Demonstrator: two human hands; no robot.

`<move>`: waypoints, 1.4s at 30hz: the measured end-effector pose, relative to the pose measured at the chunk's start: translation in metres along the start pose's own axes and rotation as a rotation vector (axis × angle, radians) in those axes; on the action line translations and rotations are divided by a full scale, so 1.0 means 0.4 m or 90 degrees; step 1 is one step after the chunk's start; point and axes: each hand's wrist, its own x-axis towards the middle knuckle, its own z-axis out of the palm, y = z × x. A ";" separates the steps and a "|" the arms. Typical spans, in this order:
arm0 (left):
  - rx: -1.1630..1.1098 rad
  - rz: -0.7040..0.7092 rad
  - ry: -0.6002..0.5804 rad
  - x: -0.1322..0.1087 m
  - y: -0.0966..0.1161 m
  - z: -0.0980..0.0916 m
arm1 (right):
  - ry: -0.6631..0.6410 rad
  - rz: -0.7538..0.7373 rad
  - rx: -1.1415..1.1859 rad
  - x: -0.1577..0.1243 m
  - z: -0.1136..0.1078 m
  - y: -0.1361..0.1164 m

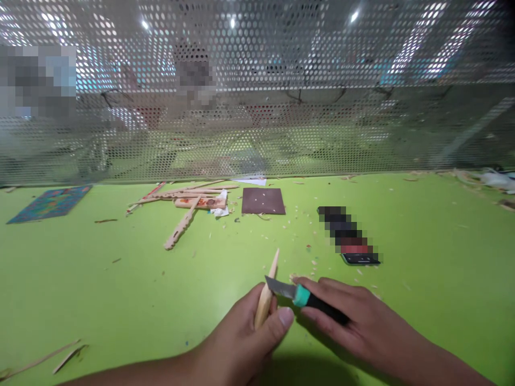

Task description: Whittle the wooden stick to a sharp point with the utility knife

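A pale wooden stick (263, 307) with a pointed tip is held upright in my left hand (257, 329), whose fingers and thumb wrap round its lower part. My right hand (348, 316) grips a knife (308, 298) with a black and teal handle. The knife's grey blade points left and lies against the stick, below the tapered tip. Part of the handle is hidden under my right fingers.
Carved wooden sticks (181, 224) lie in a pile at the back left, near a brown square sheet (263, 201). A phone (360, 259), partly pixelated, lies right. Further left is a patterned mat (52, 203). Shavings dot the green table (132, 289); behind stands a perforated metal screen (257, 123).
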 end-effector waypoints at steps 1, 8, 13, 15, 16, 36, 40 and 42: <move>-0.003 0.017 -0.003 0.001 0.002 0.002 | -0.015 -0.006 0.017 0.000 -0.001 -0.007; -0.009 0.040 0.003 0.010 -0.015 0.007 | -0.034 0.002 -0.001 -0.003 0.009 -0.032; -0.001 0.051 0.017 0.019 -0.033 0.004 | 0.013 -0.030 -0.113 -0.014 0.033 -0.036; 0.034 0.037 0.043 0.017 -0.032 0.006 | 0.039 -0.038 -0.155 -0.016 0.037 -0.038; 0.058 0.020 0.058 0.015 -0.030 0.007 | 0.053 -0.037 -0.172 -0.016 0.037 -0.038; 0.049 -0.071 0.003 0.003 -0.006 -0.011 | -0.045 -0.013 0.060 0.005 -0.015 -0.007; 0.048 -0.036 0.019 0.002 0.006 -0.009 | -0.107 0.000 0.128 0.012 -0.022 -0.026; 0.069 -0.034 0.003 0.002 0.015 -0.007 | -0.108 -0.001 0.128 0.013 -0.021 -0.029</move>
